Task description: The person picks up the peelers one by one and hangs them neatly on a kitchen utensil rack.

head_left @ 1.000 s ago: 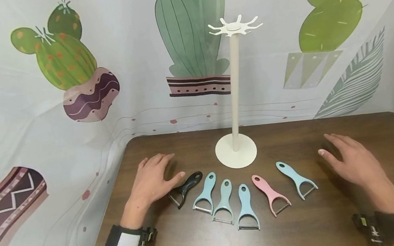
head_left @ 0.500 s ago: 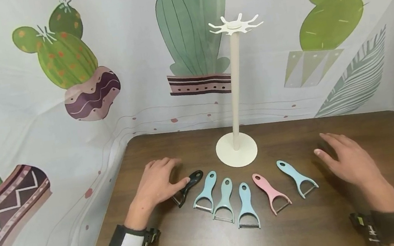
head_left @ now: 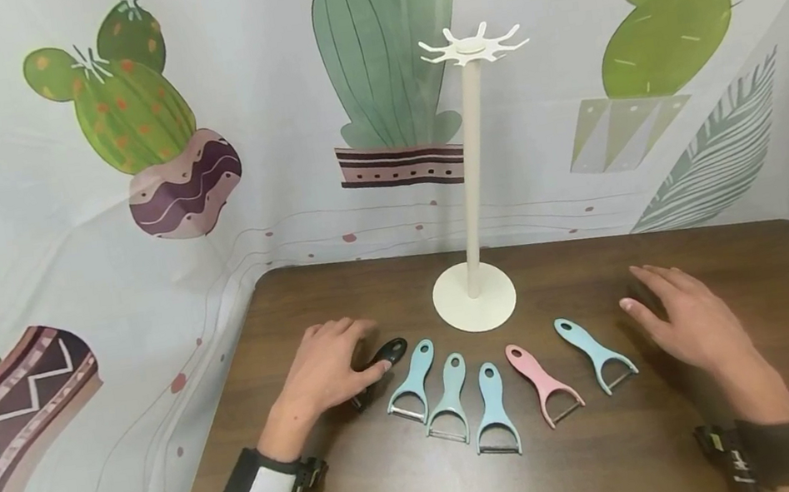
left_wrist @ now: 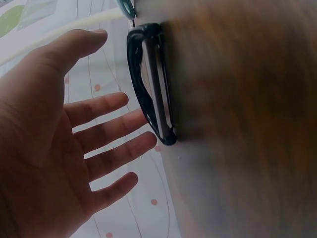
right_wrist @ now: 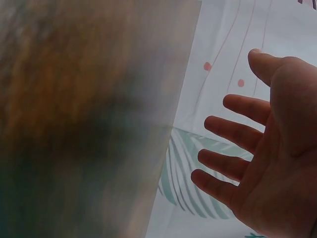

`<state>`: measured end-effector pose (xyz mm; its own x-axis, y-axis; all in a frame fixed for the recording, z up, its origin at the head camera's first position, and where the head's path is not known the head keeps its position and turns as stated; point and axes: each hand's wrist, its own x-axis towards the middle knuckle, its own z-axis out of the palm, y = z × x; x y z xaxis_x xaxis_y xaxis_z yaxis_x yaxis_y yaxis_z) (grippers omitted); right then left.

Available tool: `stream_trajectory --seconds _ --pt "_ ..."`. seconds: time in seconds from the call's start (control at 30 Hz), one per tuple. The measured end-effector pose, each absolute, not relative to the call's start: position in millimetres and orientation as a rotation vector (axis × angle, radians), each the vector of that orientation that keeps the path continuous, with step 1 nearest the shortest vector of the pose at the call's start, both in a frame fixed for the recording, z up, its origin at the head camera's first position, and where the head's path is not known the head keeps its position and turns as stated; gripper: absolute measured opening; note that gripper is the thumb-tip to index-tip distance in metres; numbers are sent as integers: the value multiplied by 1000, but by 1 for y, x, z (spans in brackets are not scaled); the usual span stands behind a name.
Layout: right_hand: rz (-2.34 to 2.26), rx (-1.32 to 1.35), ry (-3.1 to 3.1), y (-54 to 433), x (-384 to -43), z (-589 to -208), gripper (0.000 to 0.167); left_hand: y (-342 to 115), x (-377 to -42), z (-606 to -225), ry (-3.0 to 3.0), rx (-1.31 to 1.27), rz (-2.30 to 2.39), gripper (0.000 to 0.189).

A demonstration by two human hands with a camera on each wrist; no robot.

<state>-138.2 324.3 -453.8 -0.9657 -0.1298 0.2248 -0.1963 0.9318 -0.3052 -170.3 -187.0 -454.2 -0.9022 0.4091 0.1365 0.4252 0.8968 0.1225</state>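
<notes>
The left hand (head_left: pixel 326 366), fingers spread and gripping nothing, was at the black peeler (head_left: pixel 395 350) on the table's (head_left: pixel 586 475) left, probably light, stiff and slick, best pinched by its handle; farther right, the right hand (head_left: pixel 701 327) was equally loose-fingered.

Room right of stand (head_left: pixel 472 176), peelers (head_left: pixel 491 396) barring the front

A brown wood-grained table (head_left: pixel 585 471) covered most of the lower frame. Right of centre, a white stand (head_left: pixel 473 168) stood upright on it. Below, left to right, lay a black peeler (head_left: pixel 396 350), a blue peeler (head_left: pixel 418 366), a greenish peeler (head_left: pixel 452 382), a second blue peeler (head_left: pixel 492 397), a pink peeler (head_left: pixel 533 370) and a third blue peeler (head_left: pixel 584 341).
</notes>
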Motion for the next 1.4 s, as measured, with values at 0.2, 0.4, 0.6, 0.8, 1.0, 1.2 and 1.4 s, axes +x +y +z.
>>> stream_trajectory --seconds 0.2,0.4,0.6,0.8,1.0,1.2,1.4 --pt "476 243 -2895 321 -137 -451 63 -183 -169 -456 -2955 -688 -200 66" --pt "463 247 -2909 318 -136 -449 64 -178 -166 -455 -2973 -704 -196 65" --pt "467 259 -2905 314 -136 -447 63 -176 -164 -455 -2972 -712 -197 65" --pt "464 262 -2900 310 -135 -447 63 -174 -162 -455 -2951 -747 -203 63" --pt "460 287 -2892 307 -135 -447 62 -172 -161 -453 -2960 -768 -187 60" --pt "461 294 -2910 306 -136 -448 62 -170 -161 -453 -2969 -778 -186 55" --pt "458 304 -2897 304 -135 -448 61 -170 -160 -452 -2969 -787 -181 50"
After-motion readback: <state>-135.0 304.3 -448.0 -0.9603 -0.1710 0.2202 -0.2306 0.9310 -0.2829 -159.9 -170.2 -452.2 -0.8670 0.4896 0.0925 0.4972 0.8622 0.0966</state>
